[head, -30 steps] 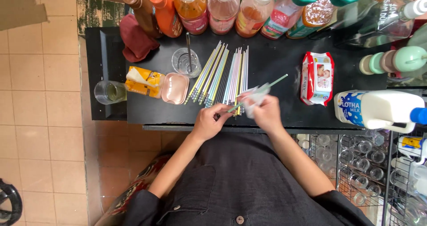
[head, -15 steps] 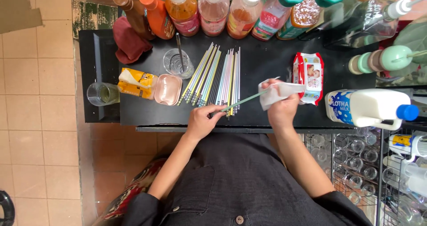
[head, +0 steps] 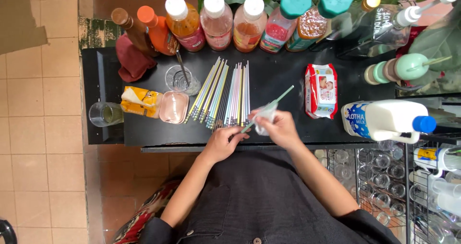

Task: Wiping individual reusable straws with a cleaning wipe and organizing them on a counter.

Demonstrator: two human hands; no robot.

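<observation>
Pale green straw held at its near end by the left hand, fingers pinched shut on the tip just above the table's near edge, long axis slanting up and to the right, away from the body, toward the red-and-white wipes packet. Right hand just beside the left, slightly farther along the straw, fingers closed around a crumpled white wipe wrapped about the shaft (the exact grip under the wipe cannot be told). Left hand nearer the straw's near tip, right hand nearer its middle; far tip free and pointing off over bare black tabletop. Immediately left of the hands, touching nothing held, a fanned row of straws in pastel and dark colours, lying roughly parallel, near ends at the table edge. Farther left, a small pink cup, a yellow packet, a clear glass and a glass with a spoon. To the right, a white milk jug on its side. At the back, a line of syrup bottles. Compared with half a second ago: right hand drawn back toward the left and nearer the body, wipe now close to the near end rather than out by the packet, straw's slant much the same.
</observation>
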